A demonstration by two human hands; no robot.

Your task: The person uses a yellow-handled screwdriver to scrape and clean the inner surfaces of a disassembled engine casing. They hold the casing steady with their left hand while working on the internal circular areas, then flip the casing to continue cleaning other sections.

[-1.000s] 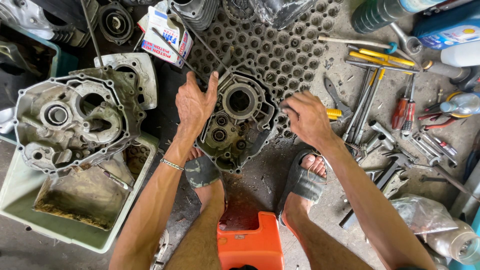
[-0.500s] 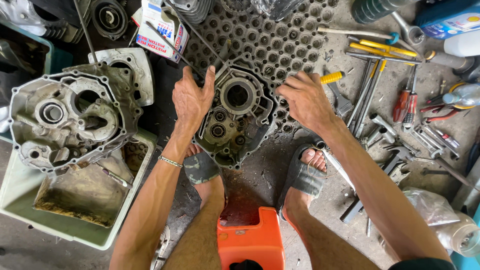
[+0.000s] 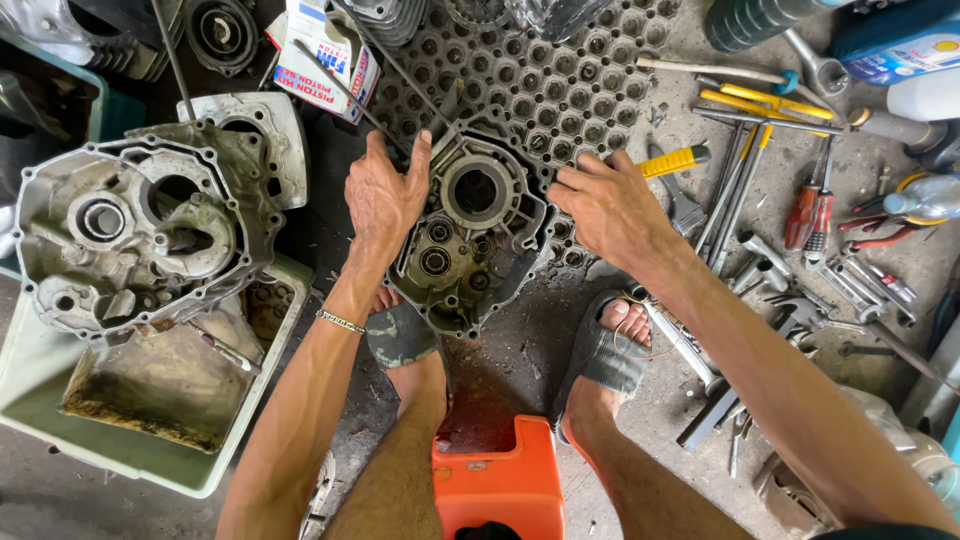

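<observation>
Engine crankcase half (image 3: 470, 235), grey cast metal, lying on a perforated rubber mat (image 3: 560, 85) (open face up): left hand (image 3: 385, 195) flat on its left edge, fingers together; right hand (image 3: 610, 205) at its right edge, fingers curled, yellow-handled tool (image 3: 672, 160) just beyond

Crankcase (image 3: 470, 225): left rim hidden under left hand (image 3: 385, 195). Right of it, yellow-handled tool (image 3: 672, 160): shaft hidden behind right hand (image 3: 605, 205). Stool (image 3: 497, 480) below: cut off by edge.

engine case (image 3: 470, 235): grey metal, dirty, round holes, open side up
place: flat on black holed mat (image 3: 560, 90)
</observation>
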